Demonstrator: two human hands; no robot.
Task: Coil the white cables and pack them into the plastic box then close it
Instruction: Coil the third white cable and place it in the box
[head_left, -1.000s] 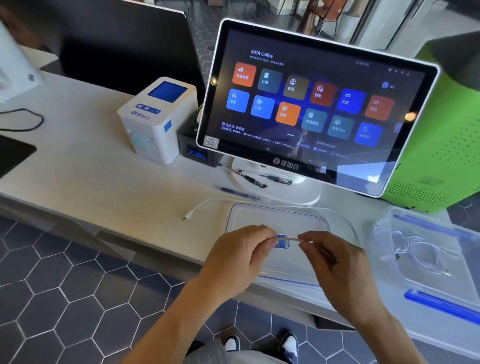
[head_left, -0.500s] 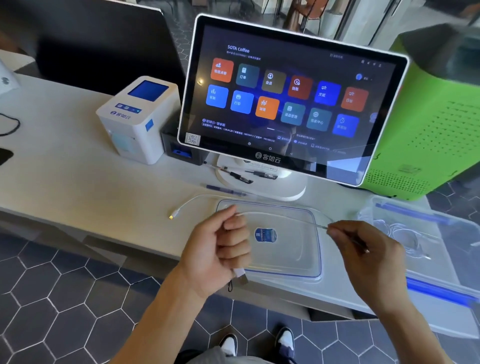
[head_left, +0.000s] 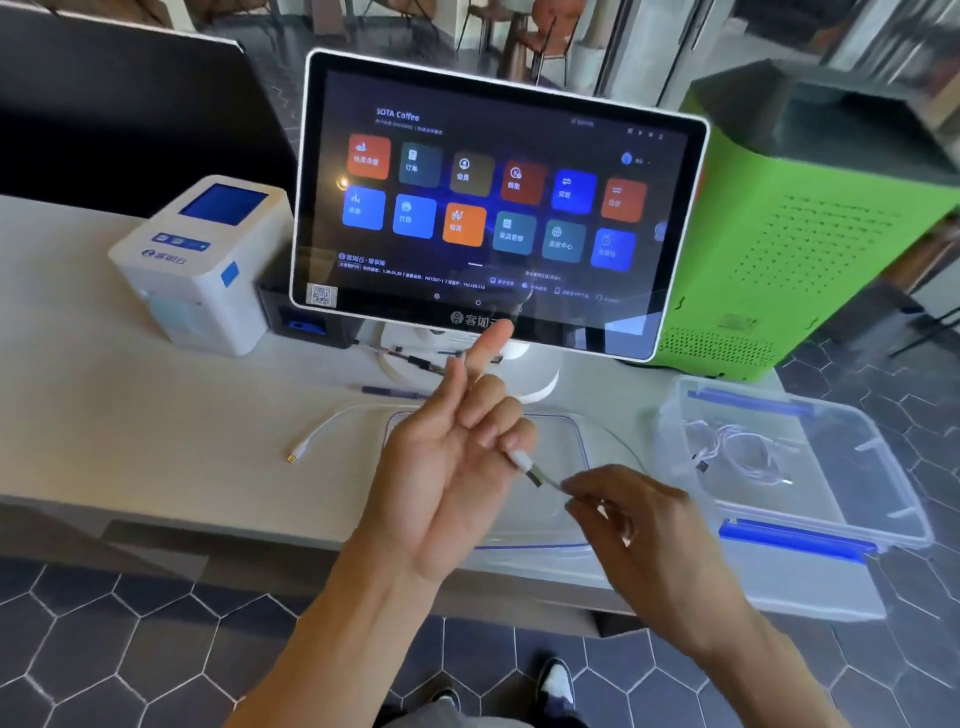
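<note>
White cable (head_left: 332, 428) is what I'm working: its far connector lies on the surface to my left, and the cord arcs right behind the clear lid (head_left: 571, 441) lying flat there, then comes back to my hands. My left hand (head_left: 447, 467) is raised palm up, fingers spread wide, with the USB plug (head_left: 522, 461) resting at the fingers; whether it's pinched there I can't tell. My right hand (head_left: 639, 525) is closed narrow on the cord just beside the plug. The plastic box (head_left: 883, 499) sits open to my right, one coiled cable (head_left: 737, 452) already inside. So the loose length runs left, away from the box, its long axis roughly across the surface. I judge the next move is winding cord around the open left fingers, the right hand feeding it. The right hand is nearer the box for the drop afterwards.
</note>
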